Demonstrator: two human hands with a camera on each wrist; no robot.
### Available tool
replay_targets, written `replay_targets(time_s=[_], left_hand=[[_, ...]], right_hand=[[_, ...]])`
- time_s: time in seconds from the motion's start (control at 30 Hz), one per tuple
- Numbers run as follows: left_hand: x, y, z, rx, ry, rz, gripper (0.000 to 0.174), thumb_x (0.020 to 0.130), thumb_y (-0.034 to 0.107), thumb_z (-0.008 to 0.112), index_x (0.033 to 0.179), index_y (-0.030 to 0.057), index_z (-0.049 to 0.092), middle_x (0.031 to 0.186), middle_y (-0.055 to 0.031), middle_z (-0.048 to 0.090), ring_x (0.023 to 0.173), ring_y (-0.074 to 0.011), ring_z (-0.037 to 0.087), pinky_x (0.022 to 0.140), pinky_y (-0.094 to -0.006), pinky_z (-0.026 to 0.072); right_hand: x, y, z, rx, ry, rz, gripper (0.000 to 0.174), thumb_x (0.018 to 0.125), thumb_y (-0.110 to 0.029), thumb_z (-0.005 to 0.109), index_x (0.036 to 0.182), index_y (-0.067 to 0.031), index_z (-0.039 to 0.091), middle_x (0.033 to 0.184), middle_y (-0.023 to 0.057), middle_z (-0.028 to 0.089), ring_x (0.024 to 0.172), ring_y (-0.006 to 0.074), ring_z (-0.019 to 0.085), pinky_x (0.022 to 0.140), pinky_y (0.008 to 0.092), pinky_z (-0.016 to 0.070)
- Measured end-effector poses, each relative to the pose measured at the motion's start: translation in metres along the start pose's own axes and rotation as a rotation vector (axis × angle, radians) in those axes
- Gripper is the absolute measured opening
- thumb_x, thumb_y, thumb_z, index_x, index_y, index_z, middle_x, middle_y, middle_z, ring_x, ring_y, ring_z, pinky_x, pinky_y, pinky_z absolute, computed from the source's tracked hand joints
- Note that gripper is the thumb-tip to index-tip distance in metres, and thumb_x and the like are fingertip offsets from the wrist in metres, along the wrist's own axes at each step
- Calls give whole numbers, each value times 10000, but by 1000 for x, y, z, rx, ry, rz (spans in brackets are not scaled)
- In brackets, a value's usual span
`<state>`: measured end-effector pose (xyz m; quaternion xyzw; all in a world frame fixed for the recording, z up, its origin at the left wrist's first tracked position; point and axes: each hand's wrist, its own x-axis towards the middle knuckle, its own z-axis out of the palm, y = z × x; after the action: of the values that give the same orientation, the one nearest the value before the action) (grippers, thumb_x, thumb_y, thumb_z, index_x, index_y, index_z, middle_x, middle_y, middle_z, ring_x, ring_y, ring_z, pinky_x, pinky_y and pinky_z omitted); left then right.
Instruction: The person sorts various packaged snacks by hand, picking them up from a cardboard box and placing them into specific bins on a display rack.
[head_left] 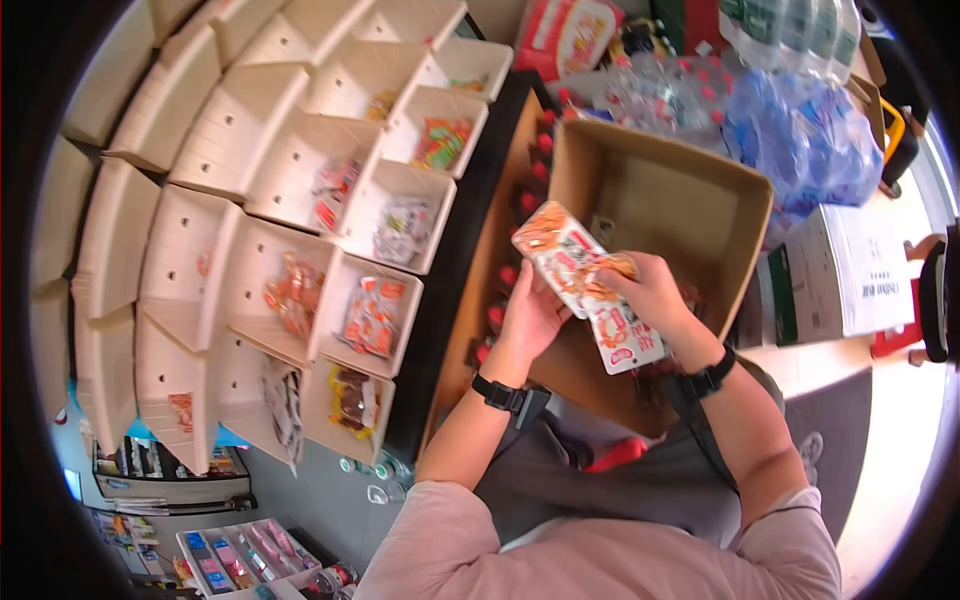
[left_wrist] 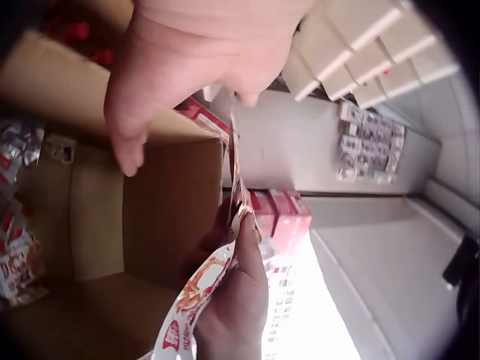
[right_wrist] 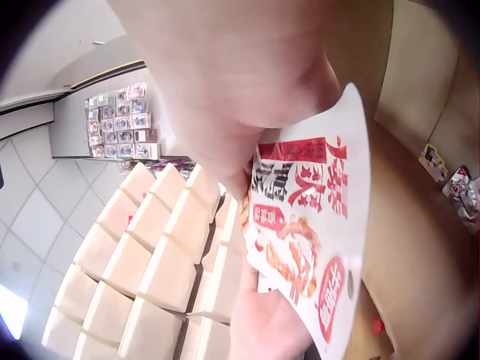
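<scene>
White-and-orange snack packets (head_left: pixel 622 335) with red lettering overlap in a slanting stack in front of the body, over an open cardboard box (head_left: pixel 690 185). My right hand (head_left: pixel 645 290) grips them, its thumb lying across the front in the head view. On the other side is my left hand (head_left: pixel 535 318), palm turned toward the packets and fingers at their left edge. The left wrist view shows the left hand (left_wrist: pixel 202 52) with its thumb apart from the packets. Big red and black characters face the right wrist camera on one packet (right_wrist: pixel 300 217).
Tiered cream bins (head_left: pixel 345 215) at the left hold bagged snacks. Loose packets (left_wrist: pixel 19 262) lie inside the box. Red-capped bottles (head_left: pixel 530 190) line the box's left side; wrapped blue bottle packs (head_left: pixel 800 140) and a white carton (head_left: pixel 850 270) stand at the right.
</scene>
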<state>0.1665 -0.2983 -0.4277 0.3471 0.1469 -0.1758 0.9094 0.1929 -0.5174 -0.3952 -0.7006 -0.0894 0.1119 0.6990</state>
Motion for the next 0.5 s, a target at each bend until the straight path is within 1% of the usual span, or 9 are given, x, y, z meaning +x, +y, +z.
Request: replay_targets(time_s=[0.03,0.07,0.13,0.17,0.2,0.33,0.43,0.47,0.5], left_hand=[[-4,-10,2,-62,-22,101,579,1032,529,504,1419,98,491,1373,-75,617,1252,-267,593,1093,-464,445],[-2,-17,-18,-174,7,69,464,1056,406,521,1413,110,497,1361,-70,619,1229,-257,613,1071,-457,480],[0,-25,-32,-79,67,226,410,1055,311,556,1410,115,500,1333,-64,628,1198,-236,632,1022,-437,521],[1,-27,-39,-80,109,230,378,1051,232,570,1401,106,502,1307,-62,635,1180,-227,641,989,-429,540],[0,-27,-34,-48,139,247,360,1058,229,556,1393,107,507,1295,-65,642,1163,-229,648,990,-429,536],[5,-30,-26,49,119,103,373,1051,276,557,1360,66,542,1300,-81,648,1169,-226,646,1006,-407,511],[-8,-42,5,22,6,-121,496,1051,361,535,1440,57,487,1400,-100,603,1267,-258,590,1101,-432,440],[-11,-47,11,42,-46,-185,518,1051,387,530,1448,57,480,1411,-98,596,1272,-259,588,1107,-437,436],[-5,-59,-3,96,-85,-208,473,1039,292,580,1431,42,490,1396,-103,601,1254,-237,600,1082,-415,465]], right_hand=[[-5,-7,3,3,-103,103,262,922,-182,746,1043,48,714,858,84,739,789,92,647,716,301,537],[-7,4,6,-71,-171,69,260,917,-195,749,1036,35,722,859,98,740,785,103,651,715,315,538],[-9,16,10,-207,-181,71,251,927,-209,733,1011,27,727,848,100,735,775,115,651,711,322,535],[-8,24,10,-188,-126,56,256,935,-216,724,1007,30,724,840,101,732,772,117,649,710,321,533],[-6,33,8,-170,-72,42,263,942,-223,715,1004,32,720,833,102,728,768,118,647,710,320,532],[0,30,-4,-40,162,73,297,991,-245,650,1019,49,679,837,108,712,779,116,635,726,313,526],[0,31,-5,58,154,98,313,1000,-257,637,1073,47,655,890,112,710,819,120,632,748,306,524],[-3,25,-2,-79,190,89,343,1009,-272,621,1128,50,623,935,127,701,877,145,644,786,314,524],[-1,42,0,-99,167,52,361,1005,-283,620,1150,48,615,987,142,691,925,172,646,823,329,524]])
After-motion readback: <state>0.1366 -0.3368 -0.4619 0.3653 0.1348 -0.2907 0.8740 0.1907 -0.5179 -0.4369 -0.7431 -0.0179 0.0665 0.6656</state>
